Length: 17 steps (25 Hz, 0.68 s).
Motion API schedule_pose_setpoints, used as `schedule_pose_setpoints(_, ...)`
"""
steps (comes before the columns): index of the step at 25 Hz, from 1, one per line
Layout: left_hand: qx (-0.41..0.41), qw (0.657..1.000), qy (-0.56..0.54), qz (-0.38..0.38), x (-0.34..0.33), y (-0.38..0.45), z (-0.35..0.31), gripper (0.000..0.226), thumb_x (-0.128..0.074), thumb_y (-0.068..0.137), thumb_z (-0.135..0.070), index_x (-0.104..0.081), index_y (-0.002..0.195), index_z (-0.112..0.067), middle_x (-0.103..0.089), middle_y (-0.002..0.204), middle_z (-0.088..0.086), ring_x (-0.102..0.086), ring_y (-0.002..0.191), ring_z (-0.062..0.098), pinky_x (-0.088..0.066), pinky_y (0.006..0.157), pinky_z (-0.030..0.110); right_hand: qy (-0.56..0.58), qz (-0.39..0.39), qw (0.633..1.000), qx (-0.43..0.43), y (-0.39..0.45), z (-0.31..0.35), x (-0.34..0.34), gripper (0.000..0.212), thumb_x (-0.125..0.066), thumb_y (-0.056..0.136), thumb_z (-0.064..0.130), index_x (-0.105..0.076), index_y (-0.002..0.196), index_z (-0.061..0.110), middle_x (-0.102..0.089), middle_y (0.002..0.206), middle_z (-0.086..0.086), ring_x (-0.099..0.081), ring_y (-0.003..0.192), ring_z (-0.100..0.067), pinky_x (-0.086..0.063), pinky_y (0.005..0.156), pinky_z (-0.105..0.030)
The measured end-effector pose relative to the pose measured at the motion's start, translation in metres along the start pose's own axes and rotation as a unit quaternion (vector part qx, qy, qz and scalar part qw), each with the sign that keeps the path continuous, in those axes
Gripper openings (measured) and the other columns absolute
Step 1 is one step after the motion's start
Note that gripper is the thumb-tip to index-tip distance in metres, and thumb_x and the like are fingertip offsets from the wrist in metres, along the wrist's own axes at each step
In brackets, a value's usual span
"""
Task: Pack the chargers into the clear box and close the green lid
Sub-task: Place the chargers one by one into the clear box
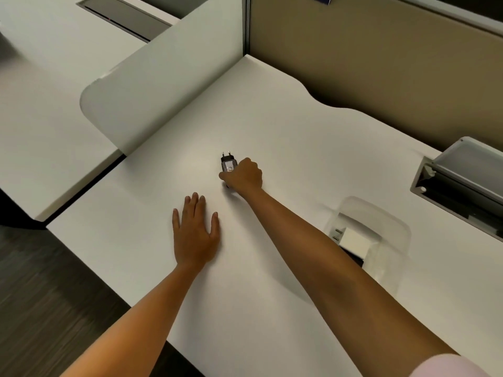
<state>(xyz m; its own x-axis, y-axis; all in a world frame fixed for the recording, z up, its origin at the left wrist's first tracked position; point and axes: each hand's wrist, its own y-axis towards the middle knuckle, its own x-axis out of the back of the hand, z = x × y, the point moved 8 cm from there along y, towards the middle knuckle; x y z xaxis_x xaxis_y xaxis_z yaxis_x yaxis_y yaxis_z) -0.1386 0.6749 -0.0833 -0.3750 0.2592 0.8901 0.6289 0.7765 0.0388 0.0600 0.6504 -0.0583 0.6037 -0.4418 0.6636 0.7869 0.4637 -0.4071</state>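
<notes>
A black charger [227,162] with two round prongs pointing away lies at the middle of the white desk [272,126]. My right hand [243,175] is closed around its near end. My left hand [195,234] rests flat on the desk, fingers spread, holding nothing, a little nearer than the charger. To the right stands the clear box [392,232], open on top. A white charger [352,240] lies inside it with its prongs to the left, and something dark lies beneath it. My right forearm hides the box's left edge. No green lid is in view.
A grey cable tray [460,180] with its flap raised sits at the desk's right edge behind the box. A white divider panel [163,85] borders the desk on the left, a tan partition [381,63] at the back. Dark floor lies below left.
</notes>
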Motion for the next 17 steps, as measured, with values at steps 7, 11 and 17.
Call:
schedule_pose_setpoints(7, -0.075, 0.995, 0.036, 0.045, -0.01, 0.0, -0.023, 0.071, -0.032, 0.098, -0.049, -0.027, 0.157, -0.01, -0.023, 0.166, 0.005, -0.012, 0.156, 0.021, -0.007, 0.126, 0.047, 0.061, 0.031, 0.997, 0.041, -0.066, -0.057, 0.083, 0.041, -0.072, 0.078, 0.037, -0.06, 0.107, 0.011, -0.062, 0.1, 0.0, -0.062, 0.087, -0.021, -0.044, 0.066, -0.027)
schedule_pose_setpoints(11, -0.122, 0.988, 0.044, 0.079, -0.036, -0.003, -0.066, 0.075, -0.026, 0.098, -0.056, -0.021, 0.159, -0.013, -0.017, 0.168, 0.003, -0.007, 0.156, 0.02, -0.004, 0.126, 0.049, 0.144, -0.018, 0.987, 0.074, -0.119, -0.105, 0.155, 0.038, -0.075, 0.079, 0.038, -0.062, 0.11, 0.022, -0.067, 0.105, 0.011, -0.067, 0.085, -0.001, -0.045, 0.063, -0.014)
schedule_pose_setpoints(17, -0.225, 0.962, 0.06, 0.144, -0.09, -0.04, -0.156, 0.076, -0.018, 0.099, -0.061, -0.015, 0.16, -0.017, -0.012, 0.169, 0.001, -0.003, 0.157, 0.019, 0.0, 0.126, 0.052, 0.026, -0.114, 0.993, 0.024, -0.156, -0.195, 0.237, 0.038, -0.075, 0.082, 0.03, -0.058, 0.116, 0.025, -0.061, 0.111, 0.009, -0.062, 0.095, -0.008, -0.048, 0.077, -0.014)
